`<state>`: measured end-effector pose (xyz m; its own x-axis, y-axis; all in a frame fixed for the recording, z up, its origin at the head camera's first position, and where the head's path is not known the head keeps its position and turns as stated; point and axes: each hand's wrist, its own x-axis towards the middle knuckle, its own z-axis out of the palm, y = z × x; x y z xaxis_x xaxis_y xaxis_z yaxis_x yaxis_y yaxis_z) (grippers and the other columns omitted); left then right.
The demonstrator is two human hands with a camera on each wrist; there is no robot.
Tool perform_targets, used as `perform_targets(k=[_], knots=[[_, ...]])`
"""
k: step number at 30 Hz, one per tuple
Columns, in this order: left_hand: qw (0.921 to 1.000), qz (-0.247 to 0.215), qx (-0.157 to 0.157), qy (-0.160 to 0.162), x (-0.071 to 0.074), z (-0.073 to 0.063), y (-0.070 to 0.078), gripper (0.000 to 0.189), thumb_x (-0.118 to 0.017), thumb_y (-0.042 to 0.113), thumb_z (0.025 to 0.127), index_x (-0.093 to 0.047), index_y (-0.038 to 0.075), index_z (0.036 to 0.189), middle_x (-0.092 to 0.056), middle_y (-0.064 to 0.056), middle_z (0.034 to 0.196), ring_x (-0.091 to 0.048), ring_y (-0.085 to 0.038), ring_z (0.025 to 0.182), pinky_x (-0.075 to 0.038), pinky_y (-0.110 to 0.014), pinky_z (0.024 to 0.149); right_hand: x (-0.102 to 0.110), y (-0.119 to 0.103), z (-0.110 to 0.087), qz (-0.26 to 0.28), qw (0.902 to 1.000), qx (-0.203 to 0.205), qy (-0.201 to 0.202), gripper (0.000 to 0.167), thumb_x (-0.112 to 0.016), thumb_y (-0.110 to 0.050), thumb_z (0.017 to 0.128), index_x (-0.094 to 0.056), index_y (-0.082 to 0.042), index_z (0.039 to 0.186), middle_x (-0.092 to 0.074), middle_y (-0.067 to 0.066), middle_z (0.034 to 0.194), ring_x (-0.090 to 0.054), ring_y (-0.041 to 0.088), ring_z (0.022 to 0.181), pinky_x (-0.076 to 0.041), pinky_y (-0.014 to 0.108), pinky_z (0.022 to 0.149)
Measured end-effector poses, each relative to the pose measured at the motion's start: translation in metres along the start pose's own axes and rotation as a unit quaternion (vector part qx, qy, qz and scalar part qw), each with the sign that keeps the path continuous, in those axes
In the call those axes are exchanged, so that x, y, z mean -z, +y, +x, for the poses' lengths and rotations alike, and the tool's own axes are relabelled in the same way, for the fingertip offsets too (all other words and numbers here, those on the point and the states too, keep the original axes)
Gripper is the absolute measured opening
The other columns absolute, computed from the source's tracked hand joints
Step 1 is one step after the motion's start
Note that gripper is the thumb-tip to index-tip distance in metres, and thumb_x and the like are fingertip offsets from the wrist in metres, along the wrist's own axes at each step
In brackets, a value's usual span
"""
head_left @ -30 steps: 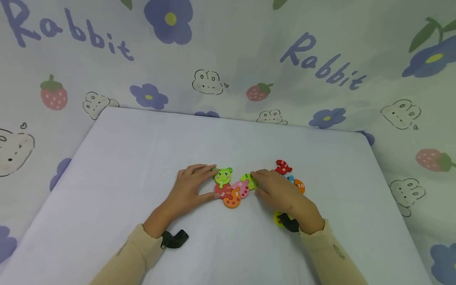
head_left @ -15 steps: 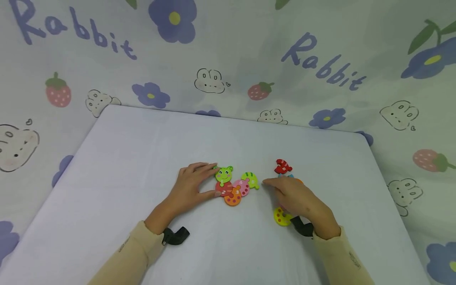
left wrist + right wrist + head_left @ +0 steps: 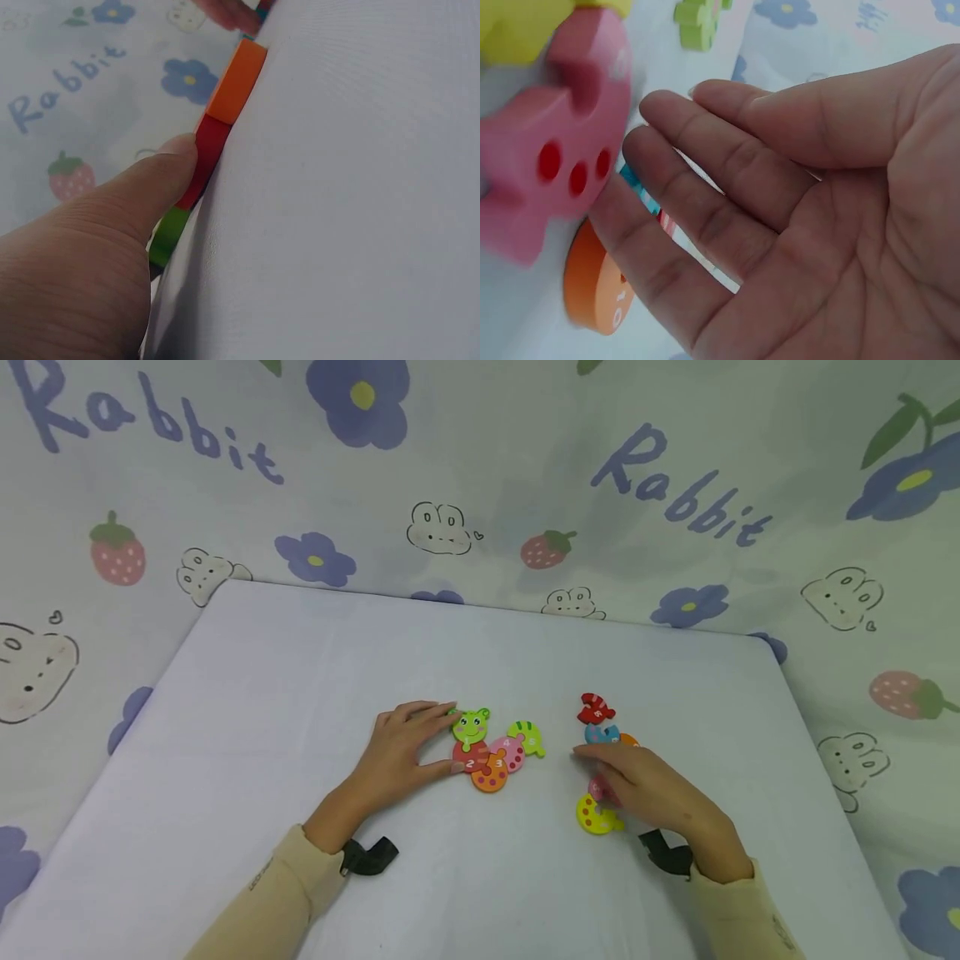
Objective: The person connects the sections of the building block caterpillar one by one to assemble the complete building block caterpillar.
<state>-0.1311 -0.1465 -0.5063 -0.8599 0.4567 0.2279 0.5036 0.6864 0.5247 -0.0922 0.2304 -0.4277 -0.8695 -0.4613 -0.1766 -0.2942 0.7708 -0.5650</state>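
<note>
My left hand [image 3: 397, 752] rests against the left side of a joined caterpillar puzzle. Its fingertips touch the green smiling head piece [image 3: 470, 727], and its thumb lies along the edge of the red 2 piece [image 3: 206, 161]. An orange 3 piece [image 3: 489, 777], a pink 4 piece [image 3: 508, 755] and a green striped piece [image 3: 527, 737] continue the chain. To the right, my right hand [image 3: 652, 781] hovers over loose pieces, palm bare and fingers extended. Beside its fingertips are a pink dotted piece [image 3: 577, 172] and an orange 10 piece [image 3: 592, 289], both partly hidden in the head view.
Other loose pieces lie around the right hand: a red one [image 3: 595, 708] at the back, a blue one [image 3: 600, 734] below it, and a yellow one [image 3: 596, 815] nearest the front. A white cloth [image 3: 450, 877] covers the table; a rabbit-print curtain [image 3: 480, 460] hangs behind.
My right hand has left the green striped piece, which stays joined to the chain, and moved right and slightly toward me over the loose pieces. The left hand stays in place.
</note>
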Motion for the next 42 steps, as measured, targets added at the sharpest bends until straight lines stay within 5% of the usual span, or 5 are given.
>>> perform_targets(k=[8, 17, 31, 42], knots=[[0.9999, 0.001, 0.009, -0.008, 0.002, 0.001, 0.002, 0.079, -0.082, 0.057, 0.086, -0.056, 0.026, 0.153, -0.049, 0.006, 0.159, -0.037, -0.023, 0.146, -0.031, -0.053, 0.106, 0.004, 0.007, -0.015, 0.015, 0.9999, -0.002, 0.005, 0.036, -0.057, -0.006, 0.106, -0.065, -0.013, 0.141, -0.064, 0.003, 0.139, -0.059, 0.026, 0.125, -0.05, 0.053, 0.103], [0.9999, -0.001, 0.008, -0.009, 0.004, 0.001, 0.002, 0.078, -0.082, 0.056, 0.086, -0.056, 0.025, 0.153, -0.049, 0.005, 0.159, -0.037, -0.024, 0.146, -0.031, -0.053, 0.106, 0.002, 0.017, -0.031, 0.04, 0.999, -0.016, -0.004, 0.046, -0.071, -0.023, 0.102, -0.061, -0.012, 0.145, -0.064, 0.004, 0.139, -0.066, 0.023, 0.117, -0.056, 0.046, 0.095], [0.9999, 0.0, 0.013, -0.01, 0.002, 0.001, 0.001, 0.077, -0.083, 0.054, 0.086, -0.056, 0.026, 0.153, -0.049, 0.006, 0.159, -0.037, -0.024, 0.146, -0.03, -0.053, 0.106, -0.001, 0.028, -0.041, 0.034, 0.9989, -0.03, 0.012, 0.054, -0.081, -0.017, 0.093, -0.061, -0.014, 0.144, -0.056, 0.012, 0.144, -0.061, 0.028, 0.119, -0.055, 0.055, 0.095], [0.9999, 0.002, 0.014, -0.01, 0.002, 0.001, 0.002, 0.077, -0.083, 0.054, 0.086, -0.057, 0.025, 0.153, -0.049, 0.006, 0.159, -0.037, -0.024, 0.145, -0.03, -0.053, 0.106, -0.013, 0.034, -0.029, 0.035, 0.9988, -0.022, 0.026, 0.045, -0.082, -0.02, 0.093, -0.067, -0.012, 0.134, -0.059, -0.007, 0.097, -0.055, 0.014, 0.087, -0.052, 0.024, 0.072]])
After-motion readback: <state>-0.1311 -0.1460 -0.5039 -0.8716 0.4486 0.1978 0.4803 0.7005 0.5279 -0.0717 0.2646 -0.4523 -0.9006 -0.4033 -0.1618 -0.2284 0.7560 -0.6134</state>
